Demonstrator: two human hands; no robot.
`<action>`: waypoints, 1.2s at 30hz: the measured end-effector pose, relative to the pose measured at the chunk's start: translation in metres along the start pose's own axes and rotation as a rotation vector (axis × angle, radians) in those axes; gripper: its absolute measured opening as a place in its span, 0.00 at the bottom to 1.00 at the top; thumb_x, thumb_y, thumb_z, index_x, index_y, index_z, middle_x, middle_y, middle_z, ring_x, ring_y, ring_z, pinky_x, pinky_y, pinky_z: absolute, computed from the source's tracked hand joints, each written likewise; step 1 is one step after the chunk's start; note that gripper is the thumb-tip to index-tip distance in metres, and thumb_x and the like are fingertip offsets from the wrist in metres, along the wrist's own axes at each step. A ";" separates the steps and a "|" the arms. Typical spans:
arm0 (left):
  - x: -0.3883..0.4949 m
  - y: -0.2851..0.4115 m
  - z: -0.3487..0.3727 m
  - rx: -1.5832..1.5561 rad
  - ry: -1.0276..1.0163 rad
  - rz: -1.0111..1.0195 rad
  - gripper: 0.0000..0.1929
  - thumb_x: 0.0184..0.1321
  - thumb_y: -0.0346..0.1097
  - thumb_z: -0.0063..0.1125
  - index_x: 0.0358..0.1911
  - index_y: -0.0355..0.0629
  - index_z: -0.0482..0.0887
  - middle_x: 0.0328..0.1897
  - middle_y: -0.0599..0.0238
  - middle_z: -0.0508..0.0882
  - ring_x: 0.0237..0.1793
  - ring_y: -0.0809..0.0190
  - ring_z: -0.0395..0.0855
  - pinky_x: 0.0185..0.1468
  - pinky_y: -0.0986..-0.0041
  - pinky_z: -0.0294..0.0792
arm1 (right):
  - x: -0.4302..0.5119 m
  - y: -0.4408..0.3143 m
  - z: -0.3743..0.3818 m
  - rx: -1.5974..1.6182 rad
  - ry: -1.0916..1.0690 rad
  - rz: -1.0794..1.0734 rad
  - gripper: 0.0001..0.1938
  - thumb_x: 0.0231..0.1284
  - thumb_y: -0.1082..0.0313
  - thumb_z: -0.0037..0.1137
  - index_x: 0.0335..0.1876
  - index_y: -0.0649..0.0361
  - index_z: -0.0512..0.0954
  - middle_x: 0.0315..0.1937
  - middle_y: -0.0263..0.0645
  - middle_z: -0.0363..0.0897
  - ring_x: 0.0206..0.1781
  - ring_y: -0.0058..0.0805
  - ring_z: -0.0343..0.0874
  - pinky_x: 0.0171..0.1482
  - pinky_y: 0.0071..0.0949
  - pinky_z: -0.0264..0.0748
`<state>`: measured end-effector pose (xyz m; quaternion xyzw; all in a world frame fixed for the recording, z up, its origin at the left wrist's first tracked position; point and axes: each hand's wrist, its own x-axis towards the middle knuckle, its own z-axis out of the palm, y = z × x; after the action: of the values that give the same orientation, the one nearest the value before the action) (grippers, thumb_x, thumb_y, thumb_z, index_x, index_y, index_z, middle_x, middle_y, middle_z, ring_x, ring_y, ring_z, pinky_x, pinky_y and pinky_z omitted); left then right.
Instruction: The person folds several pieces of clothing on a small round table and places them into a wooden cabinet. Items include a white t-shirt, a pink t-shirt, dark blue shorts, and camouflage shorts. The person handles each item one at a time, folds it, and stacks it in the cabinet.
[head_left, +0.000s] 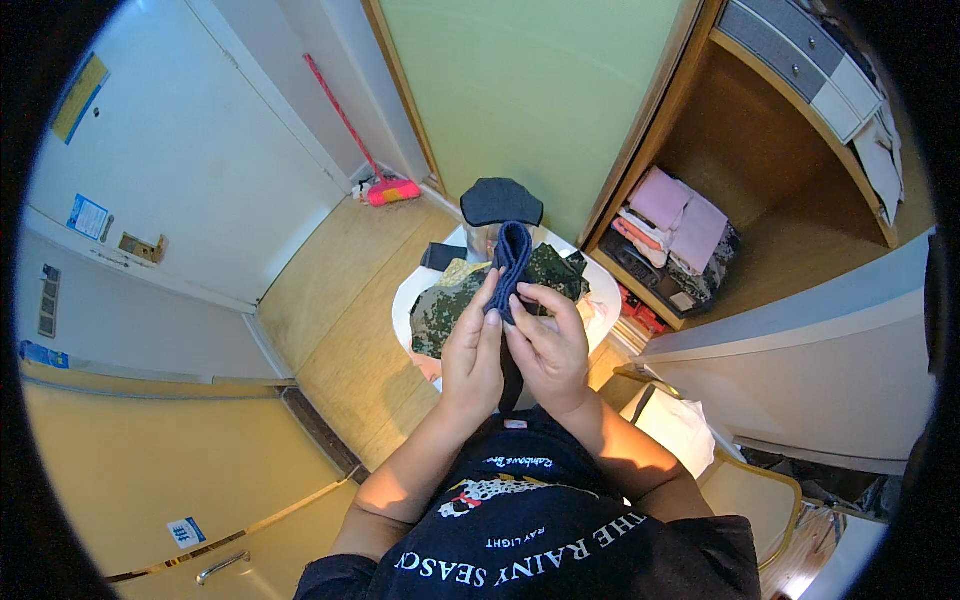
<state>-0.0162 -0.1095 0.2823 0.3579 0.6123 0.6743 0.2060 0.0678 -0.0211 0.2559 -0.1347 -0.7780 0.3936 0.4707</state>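
A strip of dark blue knitted cloth (514, 251), folded into a loop at its far end, stands up between my two hands. My left hand (472, 341) pinches its lower end from the left with thumb and fingers. From the right, my right hand (551, 345) grips the same lower end. Below the hands a black strip (511, 379) hangs towards my shirt; where it attaches is hidden. Just beyond lie a camouflage garment (448, 319) and a yellow patterned cloth (459, 273) on a white rounded tabletop (405, 300). A dark grey fabric piece (501, 201) rests on a clear container (480, 241).
A small dark folded item (442, 256) lies at the tabletop's left rim. To the right, an open wooden cabinet (757, 142) holds folded pink clothes (697, 232). A pink broom (394, 191) leans near the white door (195, 150). A gold-framed chair (757, 502) is at lower right.
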 end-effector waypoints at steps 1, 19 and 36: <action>0.000 0.000 0.001 -0.039 0.008 -0.014 0.24 0.77 0.25 0.40 0.74 0.28 0.65 0.75 0.50 0.73 0.74 0.59 0.70 0.76 0.70 0.58 | 0.001 0.000 0.001 -0.042 -0.008 -0.019 0.19 0.56 0.82 0.65 0.56 0.68 0.83 0.60 0.49 0.76 0.57 0.43 0.80 0.54 0.33 0.83; 0.015 0.017 -0.053 0.143 -0.411 0.003 0.18 0.74 0.25 0.47 0.65 0.37 0.78 0.63 0.55 0.84 0.63 0.58 0.81 0.68 0.68 0.69 | 0.050 0.052 -0.068 0.437 -0.564 0.307 0.28 0.52 0.70 0.77 0.61 0.60 0.79 0.63 0.43 0.80 0.68 0.33 0.75 0.70 0.35 0.69; 0.022 0.031 -0.050 0.293 -0.319 -0.165 0.12 0.65 0.29 0.68 0.51 0.36 0.87 0.42 0.66 0.89 0.43 0.70 0.85 0.46 0.77 0.78 | 0.025 0.054 -0.066 0.389 -0.673 0.499 0.28 0.55 0.70 0.77 0.63 0.61 0.77 0.47 0.38 0.86 0.53 0.23 0.82 0.53 0.26 0.79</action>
<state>-0.0626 -0.1327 0.3177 0.4348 0.6905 0.4941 0.3002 0.1014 0.0610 0.2476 -0.0917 -0.7431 0.6554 0.0992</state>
